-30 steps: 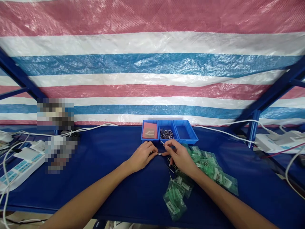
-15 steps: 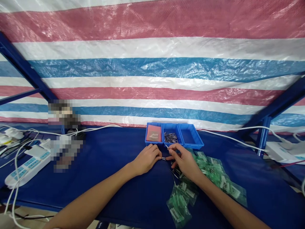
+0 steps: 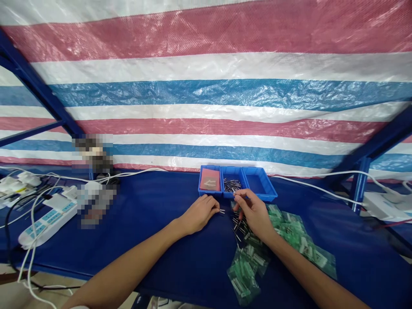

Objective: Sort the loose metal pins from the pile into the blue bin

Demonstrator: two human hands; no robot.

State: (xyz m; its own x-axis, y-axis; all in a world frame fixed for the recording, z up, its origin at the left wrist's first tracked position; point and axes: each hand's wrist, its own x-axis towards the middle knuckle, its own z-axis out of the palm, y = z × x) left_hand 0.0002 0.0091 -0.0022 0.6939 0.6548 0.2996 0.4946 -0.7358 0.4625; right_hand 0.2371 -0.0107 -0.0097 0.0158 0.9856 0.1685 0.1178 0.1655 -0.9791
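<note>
My left hand [image 3: 200, 214] rests low over the blue table, fingers closed. The ends of a couple of thin metal pins [image 3: 222, 210] stick out from its fingertips. My right hand [image 3: 254, 214] is pinched just in front of the middle blue bin [image 3: 228, 195]; what sits between thumb and forefinger is too small to make out. That bin holds many dark, thin metal pins [image 3: 232, 185]. More loose pins [image 3: 237, 227] lie on the table, partly hidden beneath my right hand. Small clear bags with green and white contents [image 3: 243, 274] are piled beside and below my right forearm.
The left blue bin [image 3: 200, 185] contains a pinkish-red packet [image 3: 210, 175]. A third blue bin [image 3: 259, 180] adjoins on the right. Power strips [image 3: 48, 223] with tangled white cables stand at left, another white strip [image 3: 383, 204] at right. A striped tarp [image 3: 206, 92] hangs behind.
My right hand has drawn slightly right, away from my left hand. The thin pin seen at its fingertips earlier is hardly visible now. My left hand keeps its grip; the view has shifted slightly.
</note>
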